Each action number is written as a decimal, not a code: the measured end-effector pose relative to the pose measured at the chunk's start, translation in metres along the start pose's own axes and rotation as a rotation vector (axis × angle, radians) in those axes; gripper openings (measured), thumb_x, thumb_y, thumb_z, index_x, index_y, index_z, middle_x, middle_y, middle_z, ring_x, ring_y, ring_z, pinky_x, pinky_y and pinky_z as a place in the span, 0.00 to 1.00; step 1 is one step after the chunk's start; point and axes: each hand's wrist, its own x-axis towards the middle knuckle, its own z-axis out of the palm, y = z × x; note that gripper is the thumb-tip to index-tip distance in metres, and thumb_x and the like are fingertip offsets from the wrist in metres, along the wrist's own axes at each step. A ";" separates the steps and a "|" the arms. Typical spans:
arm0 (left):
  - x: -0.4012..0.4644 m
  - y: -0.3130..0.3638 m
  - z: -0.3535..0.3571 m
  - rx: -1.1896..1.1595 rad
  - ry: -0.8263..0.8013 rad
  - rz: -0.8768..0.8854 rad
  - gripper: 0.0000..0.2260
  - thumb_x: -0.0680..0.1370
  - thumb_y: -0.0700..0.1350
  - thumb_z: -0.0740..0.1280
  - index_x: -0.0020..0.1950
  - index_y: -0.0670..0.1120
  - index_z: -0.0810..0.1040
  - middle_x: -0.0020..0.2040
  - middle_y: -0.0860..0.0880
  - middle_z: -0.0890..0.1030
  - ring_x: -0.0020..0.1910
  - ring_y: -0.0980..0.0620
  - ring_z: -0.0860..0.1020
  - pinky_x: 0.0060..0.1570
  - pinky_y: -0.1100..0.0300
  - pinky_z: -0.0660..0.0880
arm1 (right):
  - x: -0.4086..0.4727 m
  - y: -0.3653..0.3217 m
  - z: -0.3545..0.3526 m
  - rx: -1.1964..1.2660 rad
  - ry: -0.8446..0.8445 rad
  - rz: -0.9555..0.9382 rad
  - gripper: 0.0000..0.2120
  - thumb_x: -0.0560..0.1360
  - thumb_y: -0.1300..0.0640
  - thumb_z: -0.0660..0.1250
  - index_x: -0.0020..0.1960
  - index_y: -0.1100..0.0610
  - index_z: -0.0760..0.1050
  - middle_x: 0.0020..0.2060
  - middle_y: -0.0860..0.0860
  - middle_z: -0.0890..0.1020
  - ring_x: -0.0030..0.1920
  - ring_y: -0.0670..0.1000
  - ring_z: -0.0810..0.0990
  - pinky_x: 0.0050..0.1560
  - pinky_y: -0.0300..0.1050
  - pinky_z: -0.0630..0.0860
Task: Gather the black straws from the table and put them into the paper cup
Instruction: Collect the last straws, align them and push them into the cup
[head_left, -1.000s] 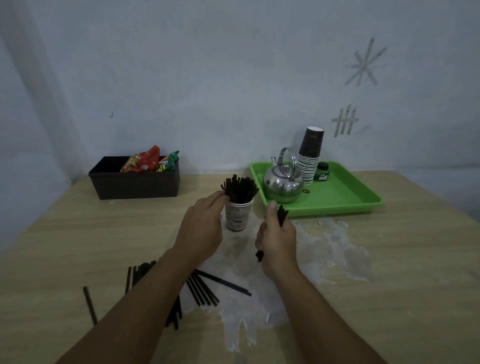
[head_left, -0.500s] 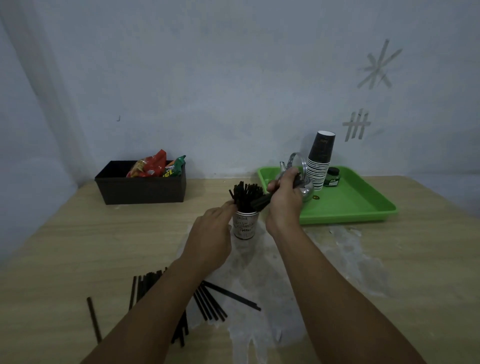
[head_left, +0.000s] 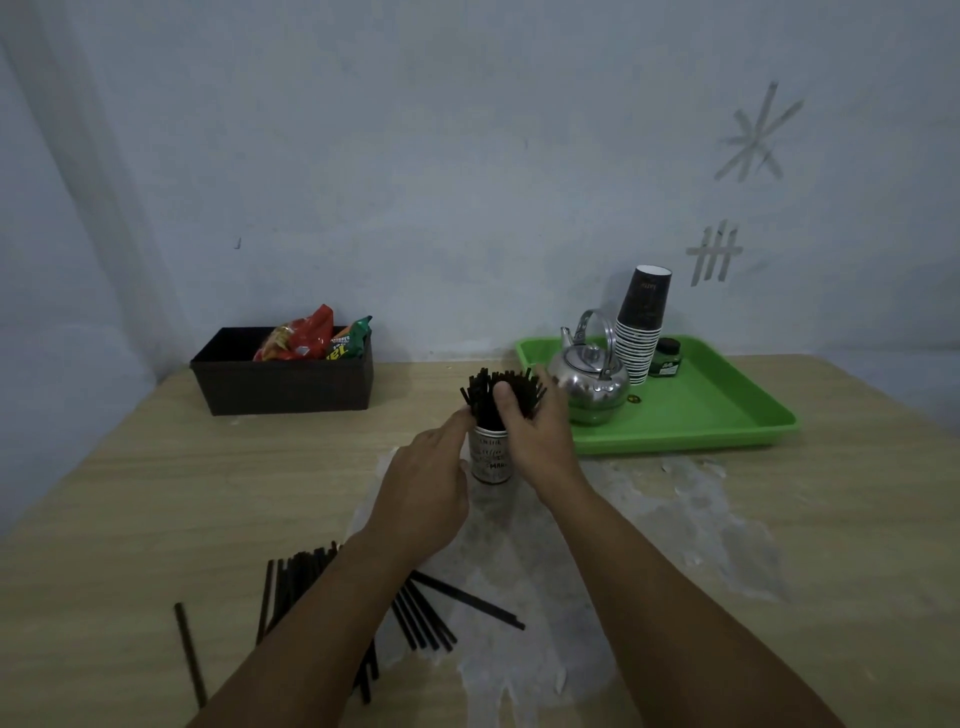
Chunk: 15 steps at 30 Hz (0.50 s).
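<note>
Black straws (head_left: 501, 392) gripped by right hand (head_left: 535, 431) in paper cup (head_left: 490, 458); left hand (head_left: 426, 493), loosely open, steadies it; could tip.

Dim, flat, bluish light; no clear source. Soft shadow under my forearms on the table (head_left: 130, 493). Small highlights on the kettle (head_left: 592, 384), no strong glare. Wide-angle bending at the left wall edge. Fine grain throughout; print on the paper cup (head_left: 491, 460) unreadable.

The cup (head_left: 489, 460) stands upright mid-table, white with dark print, stuffed with black straws (head_left: 485, 397) fanning upward. More loose straws (head_left: 423, 616) lie flat nearer us.
</note>
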 end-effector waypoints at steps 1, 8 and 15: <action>0.000 0.001 -0.001 -0.005 -0.010 -0.005 0.29 0.76 0.37 0.62 0.74 0.55 0.59 0.56 0.49 0.79 0.51 0.49 0.74 0.46 0.51 0.72 | -0.004 -0.003 -0.003 0.005 0.002 0.010 0.47 0.65 0.24 0.62 0.74 0.52 0.61 0.71 0.54 0.68 0.71 0.52 0.68 0.69 0.58 0.69; 0.000 -0.001 -0.001 -0.010 -0.048 -0.032 0.32 0.76 0.37 0.61 0.76 0.56 0.54 0.56 0.47 0.80 0.52 0.48 0.75 0.46 0.52 0.72 | -0.022 -0.016 -0.021 -0.119 0.079 -0.311 0.34 0.79 0.37 0.51 0.78 0.55 0.53 0.77 0.49 0.58 0.77 0.45 0.54 0.76 0.39 0.52; 0.001 -0.004 -0.001 0.006 -0.094 -0.040 0.32 0.76 0.37 0.61 0.76 0.54 0.54 0.62 0.46 0.77 0.57 0.47 0.75 0.50 0.52 0.73 | -0.019 -0.010 -0.027 -0.287 -0.081 -0.316 0.31 0.79 0.39 0.49 0.78 0.54 0.55 0.77 0.51 0.60 0.77 0.48 0.55 0.76 0.44 0.51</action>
